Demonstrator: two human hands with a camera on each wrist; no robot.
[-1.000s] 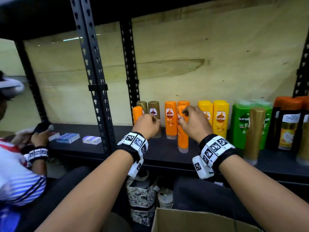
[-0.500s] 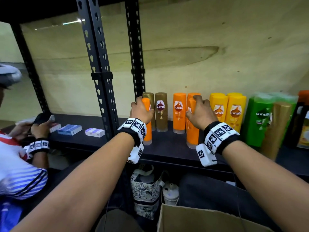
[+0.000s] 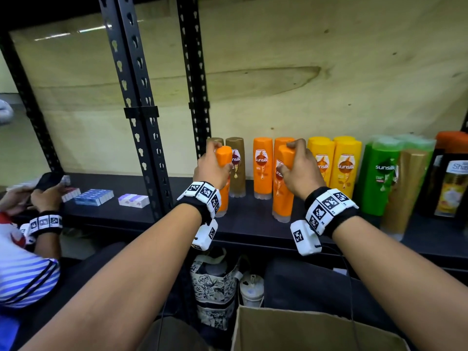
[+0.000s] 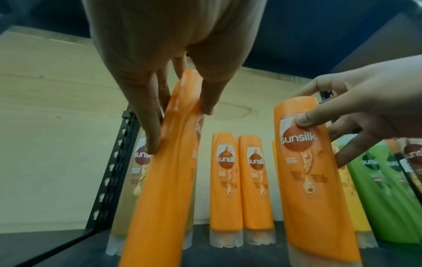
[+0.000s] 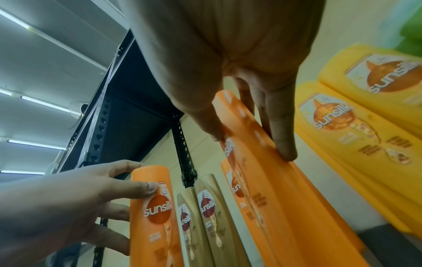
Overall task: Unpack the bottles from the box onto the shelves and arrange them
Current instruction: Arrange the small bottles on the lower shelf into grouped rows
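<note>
Both bottles now stand nearer; my left hand (image 3: pixel 211 168) grips one orange bottle (image 3: pixel 223 158), right hand (image 3: pixel 300 171) apparently another (image 3: pixel 283 198).

Two orange bottles (image 3: pixel 224 158) held upright, gold-brown bottles (image 3: pixel 236 168) behind, yellow bottles (image 3: pixel 345 165), green bottles (image 3: pixel 379 178), black shelf (image 3: pixel 253 224), pale wood backboard (image 3: pixel 278 84), black-and-white checked wristbands (image 3: pixel 329 206), brown cardboard box (image 3: pixel 304 330), blue-and-white striped sleeve (image 3: pixel 22 277).

L hand (image 3: pixel 211 169) now grips its orange bottle (image 3: pixel 224 158) up front by the gold ones, no longer reaching behind; R hand (image 3: pixel 300 171) grip unchanged.
</note>
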